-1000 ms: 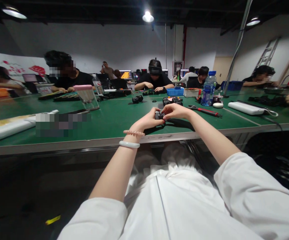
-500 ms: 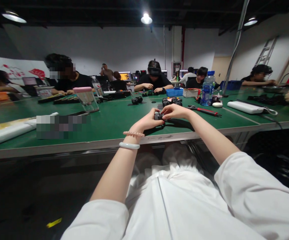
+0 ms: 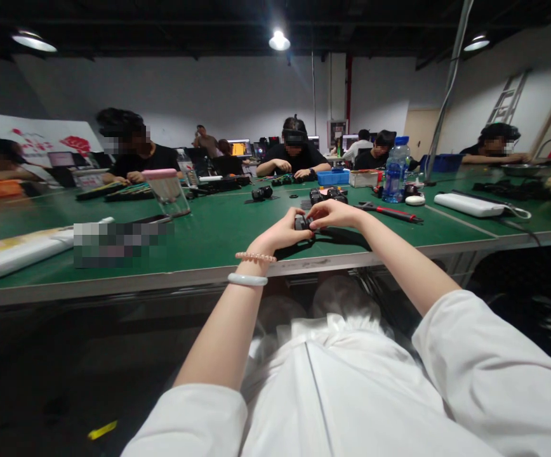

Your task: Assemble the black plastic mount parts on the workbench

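Between my two hands is a small dark grey, rounded part [image 3: 301, 222], held just above the green table [image 3: 228, 238] near its front edge. My left hand [image 3: 285, 231] is closed around its left side, thumb low and fingers behind. From the right, the fingers of my right hand [image 3: 330, 214] pinch the same part; its exact kind is too small to make out. Just beyond my hands lies a cluster of black parts [image 3: 327, 195], and another black part [image 3: 261, 193] sits further left. Red-handled pliers [image 3: 394, 213] lie to the right of my right hand.
A blue-tinted water bottle [image 3: 396, 170] stands right of the black parts. To the left are a pink-lidded clear cup [image 3: 167, 192] and a long white case [image 3: 32, 251]. A white power bank-like box [image 3: 468, 205] lies at right. Several people sit around the table.
Both hands stay on the dark grey part in almost the same place. The whole view has shifted slightly; the grip looks unchanged.
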A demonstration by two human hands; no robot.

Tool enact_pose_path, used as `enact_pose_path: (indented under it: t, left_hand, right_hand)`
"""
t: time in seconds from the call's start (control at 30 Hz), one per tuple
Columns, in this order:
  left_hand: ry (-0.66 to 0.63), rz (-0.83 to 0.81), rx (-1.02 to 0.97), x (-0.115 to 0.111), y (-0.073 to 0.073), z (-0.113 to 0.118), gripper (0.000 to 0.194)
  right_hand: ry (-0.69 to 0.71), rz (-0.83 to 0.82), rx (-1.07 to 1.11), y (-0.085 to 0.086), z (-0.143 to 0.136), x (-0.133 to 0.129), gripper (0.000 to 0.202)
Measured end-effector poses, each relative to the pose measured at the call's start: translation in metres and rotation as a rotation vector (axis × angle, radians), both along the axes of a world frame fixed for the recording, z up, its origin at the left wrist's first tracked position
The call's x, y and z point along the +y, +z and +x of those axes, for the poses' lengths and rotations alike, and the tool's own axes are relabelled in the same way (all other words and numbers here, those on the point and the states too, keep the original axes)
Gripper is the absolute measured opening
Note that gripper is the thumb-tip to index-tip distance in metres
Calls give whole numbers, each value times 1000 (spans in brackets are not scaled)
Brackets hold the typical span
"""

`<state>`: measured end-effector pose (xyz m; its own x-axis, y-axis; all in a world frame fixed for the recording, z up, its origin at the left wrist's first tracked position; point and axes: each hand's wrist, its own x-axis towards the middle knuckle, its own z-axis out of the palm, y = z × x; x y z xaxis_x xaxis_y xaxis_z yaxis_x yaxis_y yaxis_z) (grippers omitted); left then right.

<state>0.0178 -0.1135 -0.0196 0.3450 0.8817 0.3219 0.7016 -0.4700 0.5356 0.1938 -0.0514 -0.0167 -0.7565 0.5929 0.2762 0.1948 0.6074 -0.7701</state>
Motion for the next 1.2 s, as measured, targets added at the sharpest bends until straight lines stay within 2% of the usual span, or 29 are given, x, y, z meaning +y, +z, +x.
enact_pose_path:
  t: [0.53, 1.2]
  left_hand:
    - [9, 7, -5, -1, 2, 1, 59]
    - [-11, -2, -10, -2, 0, -1, 59]
  right_hand:
    - [1, 77, 59, -1, 0, 0, 34]
    - [15, 55, 63, -1, 0, -3, 33]
